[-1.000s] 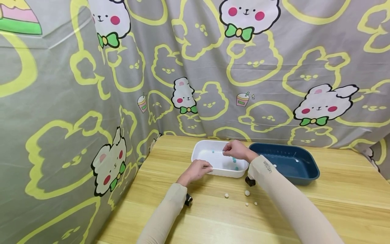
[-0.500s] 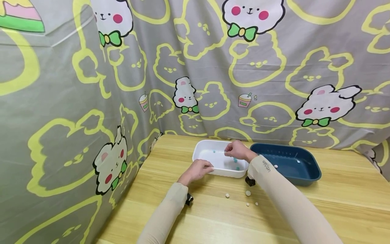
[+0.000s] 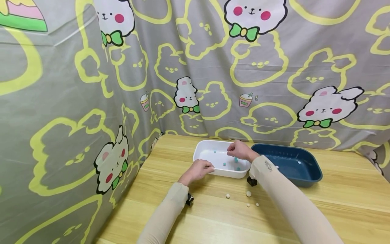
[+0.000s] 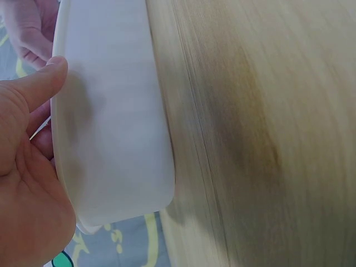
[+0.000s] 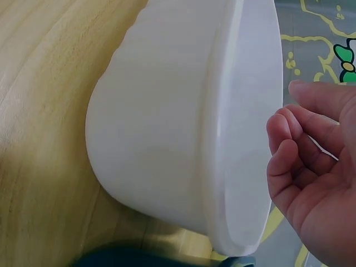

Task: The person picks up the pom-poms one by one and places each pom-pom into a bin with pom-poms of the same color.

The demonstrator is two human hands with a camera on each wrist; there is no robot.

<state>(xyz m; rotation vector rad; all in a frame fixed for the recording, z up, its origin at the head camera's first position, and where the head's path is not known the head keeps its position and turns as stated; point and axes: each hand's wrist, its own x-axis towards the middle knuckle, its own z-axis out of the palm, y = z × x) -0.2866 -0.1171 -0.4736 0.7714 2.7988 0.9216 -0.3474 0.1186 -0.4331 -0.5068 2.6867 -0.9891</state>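
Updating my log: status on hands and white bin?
Left hand grips white bin from near side. Right hand above it, holding nothing visible. Teal balls inside. No obstruction seen.

Ahead of you hangs a grey cloth (image 3: 219, 67); it also lines your left side, turning at a corner. Thick yellow outlines of cartoon animals cover it. Among them you see white animals (image 3: 324, 106) with pink cheeks and green bows (image 3: 318, 123), small pink cups (image 3: 245, 100) with straws and, at the head view's upper left, part of a striped yellow, pink and green shape (image 3: 22, 17). Soft folds and creases cross the cloth. The surface (image 3: 213, 223) before you is pale yellowish wood with streaky grain, its far edge close along the cloth. Light falls fairly evenly, leaving a soft sheen on the near part of the wood.
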